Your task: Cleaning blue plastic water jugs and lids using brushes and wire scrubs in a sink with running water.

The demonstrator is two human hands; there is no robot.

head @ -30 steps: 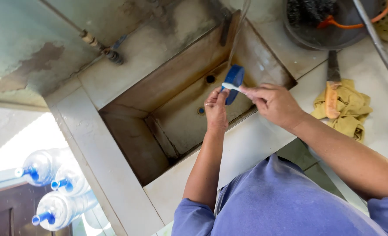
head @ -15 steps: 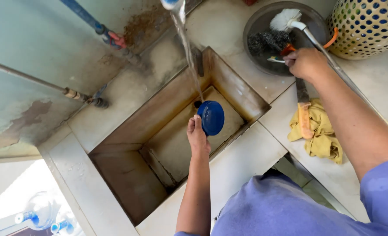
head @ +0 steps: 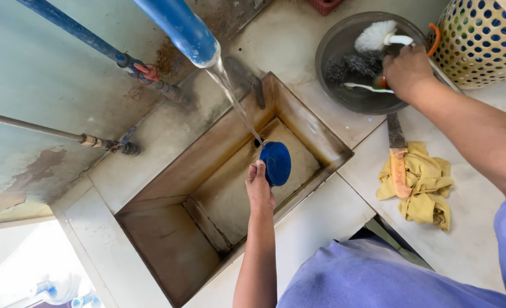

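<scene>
My left hand [head: 259, 185] holds a round blue lid [head: 276, 163] over the sink [head: 167, 171], under a stream of water [head: 236, 105] that falls from a blue tap pipe [head: 179, 25]. My right hand [head: 407, 71] reaches into a dark metal bowl [head: 333, 48] at the back right. Its fingers are closed on the handle of a white brush [head: 375, 35] that lies in the bowl. A thin white-handled tool [head: 361, 86] and dark scouring wool [head: 344, 71] also lie in the bowl.
A knife with an orange handle [head: 398, 162] rests on a yellow cloth [head: 424, 188] on the counter to the right. A yellow perforated basket [head: 484, 37] stands at the far right. Blue and grey pipes [head: 82, 37] run along the wall. Water bottles [head: 59, 288] sit below left.
My right hand has let go of the blue lid and moved right, into the metal bowl, onto the brush. My left hand keeps the lid under the running water.
</scene>
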